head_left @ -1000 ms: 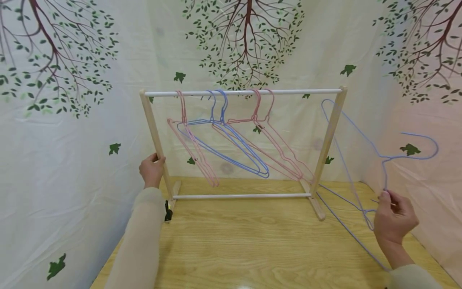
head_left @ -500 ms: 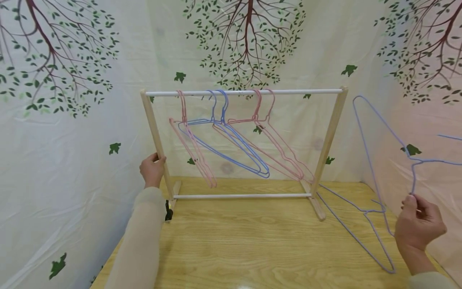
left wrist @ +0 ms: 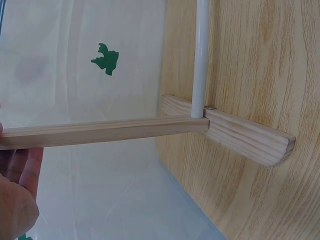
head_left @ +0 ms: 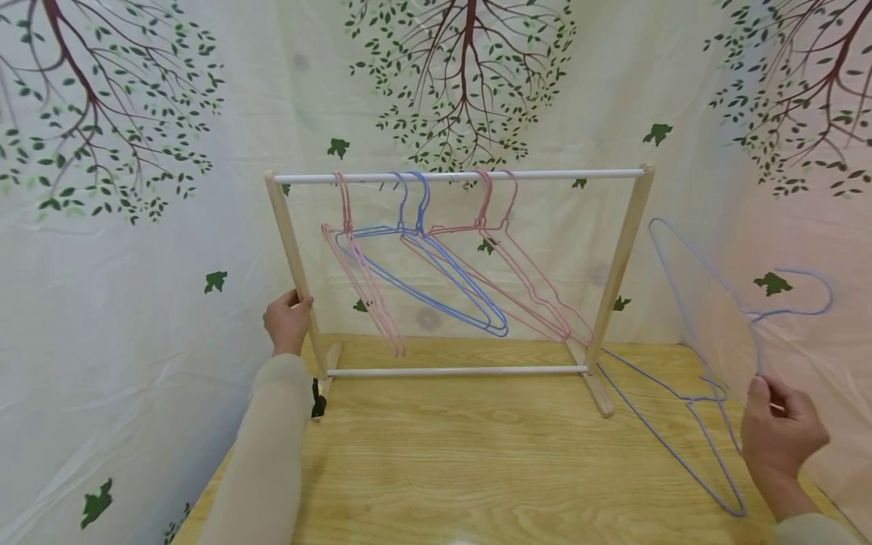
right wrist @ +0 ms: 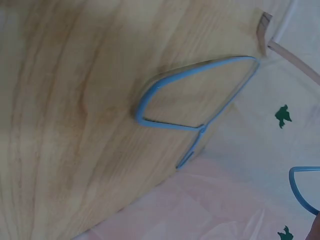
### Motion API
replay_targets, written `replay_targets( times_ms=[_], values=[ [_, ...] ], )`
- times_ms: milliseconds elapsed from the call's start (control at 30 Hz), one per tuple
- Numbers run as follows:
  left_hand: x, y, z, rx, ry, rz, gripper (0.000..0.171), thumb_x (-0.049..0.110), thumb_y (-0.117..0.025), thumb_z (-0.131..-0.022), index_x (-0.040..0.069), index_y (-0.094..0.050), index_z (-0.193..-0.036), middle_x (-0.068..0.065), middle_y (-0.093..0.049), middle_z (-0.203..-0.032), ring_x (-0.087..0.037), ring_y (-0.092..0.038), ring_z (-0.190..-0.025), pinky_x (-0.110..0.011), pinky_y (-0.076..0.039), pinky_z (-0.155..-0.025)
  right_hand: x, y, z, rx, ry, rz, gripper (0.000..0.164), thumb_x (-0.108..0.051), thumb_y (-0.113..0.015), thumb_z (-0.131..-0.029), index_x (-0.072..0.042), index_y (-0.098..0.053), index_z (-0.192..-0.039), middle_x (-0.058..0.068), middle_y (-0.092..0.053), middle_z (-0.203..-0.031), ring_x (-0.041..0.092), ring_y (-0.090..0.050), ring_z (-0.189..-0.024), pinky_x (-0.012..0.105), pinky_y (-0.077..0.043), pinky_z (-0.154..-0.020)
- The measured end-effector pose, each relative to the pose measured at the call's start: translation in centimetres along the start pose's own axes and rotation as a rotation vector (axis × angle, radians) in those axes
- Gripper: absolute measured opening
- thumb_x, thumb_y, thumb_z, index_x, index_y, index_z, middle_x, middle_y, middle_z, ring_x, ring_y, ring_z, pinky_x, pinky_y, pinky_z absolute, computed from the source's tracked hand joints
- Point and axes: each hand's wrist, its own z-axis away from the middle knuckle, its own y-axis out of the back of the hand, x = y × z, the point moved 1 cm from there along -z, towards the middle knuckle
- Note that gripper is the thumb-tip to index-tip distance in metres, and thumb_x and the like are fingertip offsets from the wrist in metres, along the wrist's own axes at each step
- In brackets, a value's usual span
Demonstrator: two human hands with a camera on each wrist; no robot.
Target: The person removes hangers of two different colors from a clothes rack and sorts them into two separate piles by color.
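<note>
My left hand (head_left: 286, 322) grips the left wooden post (head_left: 288, 242) of a small clothes rack, thumb and fingers on either side. Off to the right, my right hand (head_left: 783, 425) pinches one side of a blue wire clothes hanger (head_left: 830, 294), raised above the table with its hook pointing right. The right wrist view catches just a bit of that hanger's wire at its right edge. Below it, another blue hanger (right wrist: 172, 78) lies flat on the table, beside the rack's right foot (head_left: 599, 393). The held hanger's lower end overlaps it in the head view.
From the white top rail (head_left: 572, 175) hang pink hangers (head_left: 373, 284) at left, blue ones (head_left: 450, 269) in the middle and more pink ones (head_left: 531, 276) at right. A white lower bar (head_left: 456, 371) joins the feet. Leaf-patterned curtains (head_left: 593, 98) surround the wooden table (head_left: 456, 454).
My right hand has gone right with its hanger, then come back slightly left and lower, moving off the flat hanger's near end. The left hand stays on the post.
</note>
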Motion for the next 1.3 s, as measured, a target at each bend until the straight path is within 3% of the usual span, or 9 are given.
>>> replay_targets(
  times_ms=[233,433,667,800,1033,1167,1300],
  values=[
    [0.0,0.0,0.1,0.006,-0.002,0.002,0.033,0.017,-0.063,-0.098,0.001,-0.067,-0.126,-0.019,-0.067,-0.122,-0.037,-0.062,-0.108,-0.047,-0.048,-0.095,1.0,0.2,0.7,-0.127,0.019,0.108,0.026,-0.014,-0.069,-0.088,0.01,-0.074,-0.095,-0.036,-0.055,-0.076,-0.018,-0.053,-0.069,0.001,-0.04,-0.063],
    [0.1,0.1,0.2,-0.004,0.008,0.008,0.033,0.019,-0.063,-0.099,0.001,-0.067,-0.126,-0.018,-0.067,-0.122,-0.036,-0.062,-0.108,-0.047,-0.049,-0.094,2.1,0.4,1.6,-0.197,0.035,0.151,0.024,-0.012,-0.07,-0.088,0.011,-0.074,-0.094,-0.037,-0.053,-0.078,-0.02,-0.05,-0.068,-0.001,-0.038,-0.062],
    [0.3,0.2,0.3,-0.004,0.015,0.013,0.033,0.018,-0.062,-0.099,0.0,-0.067,-0.126,-0.019,-0.066,-0.123,-0.036,-0.062,-0.109,-0.046,-0.049,-0.095,2.8,0.4,3.1,-0.348,0.036,0.254,0.018,-0.009,-0.07,-0.088,0.008,-0.074,-0.092,-0.043,-0.048,-0.075,-0.024,-0.045,-0.065,0.0,-0.035,-0.061],
    [0.2,0.2,0.3,-0.007,0.019,0.018,0.033,0.018,-0.062,-0.099,0.0,-0.067,-0.127,-0.019,-0.066,-0.123,-0.035,-0.063,-0.108,-0.046,-0.049,-0.095,3.0,0.3,3.7,-0.411,0.011,0.333,0.02,-0.013,-0.068,-0.088,0.005,-0.075,-0.093,-0.047,-0.043,-0.07,-0.026,-0.04,-0.061,0.006,-0.031,-0.064],
    [0.1,0.1,0.2,0.002,-0.001,0.013,0.032,0.017,-0.063,-0.098,0.0,-0.068,-0.125,-0.018,-0.067,-0.122,-0.036,-0.063,-0.108,-0.046,-0.048,-0.094,3.8,0.4,4.4,-0.491,-0.005,0.431,0.021,-0.018,-0.067,-0.089,0.0,-0.077,-0.094,-0.047,-0.04,-0.066,-0.025,-0.037,-0.057,0.014,-0.031,-0.058],
    [0.2,0.2,0.2,-0.003,0.003,0.018,0.032,0.017,-0.062,-0.099,0.0,-0.067,-0.125,-0.019,-0.067,-0.123,-0.036,-0.062,-0.108,-0.046,-0.049,-0.094,3.9,0.5,4.7,-0.554,-0.051,0.482,0.024,-0.022,-0.066,-0.091,-0.002,-0.077,-0.098,-0.042,-0.044,-0.067,-0.023,-0.038,-0.057,0.017,-0.033,-0.059],
    [0.3,0.2,0.3,-0.009,0.013,0.022,0.033,0.018,-0.062,-0.099,0.0,-0.067,-0.127,-0.018,-0.066,-0.124,-0.035,-0.062,-0.108,-0.046,-0.049,-0.094,4.0,0.7,4.8,-0.609,-0.044,0.537,0.026,-0.023,-0.065,-0.092,-0.002,-0.077,-0.1,-0.009,-0.069,-0.073,-0.016,-0.042,-0.06,0.025,-0.037,-0.059]
  ],
)
